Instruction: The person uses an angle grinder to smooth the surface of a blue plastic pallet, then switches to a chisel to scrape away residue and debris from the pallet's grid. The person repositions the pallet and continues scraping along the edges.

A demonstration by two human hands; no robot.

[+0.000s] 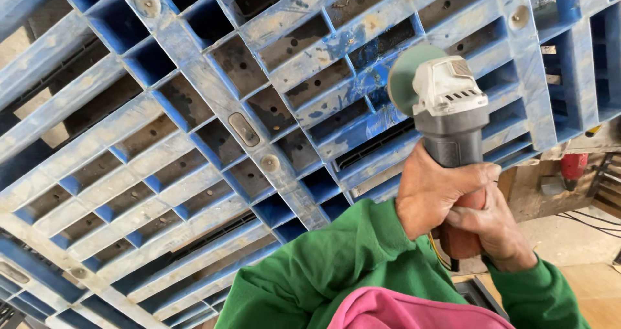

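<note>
Left hand wrapping tight around grey neck of one angle grinder; right hand clamping its red rear grip, palm side hidden. Both hands touching, stacked on tool. Grinder pointing up, greenish disc meeting a rib toward right edge of blue plastic pallet; contact point hidden behind white gear head. Label patch on head too small to make out. Green sleeves filling lower frame, pink cloth cut off at bottom edge. One red tool lying beyond pallet's lower right corner, partly hidden.
</note>
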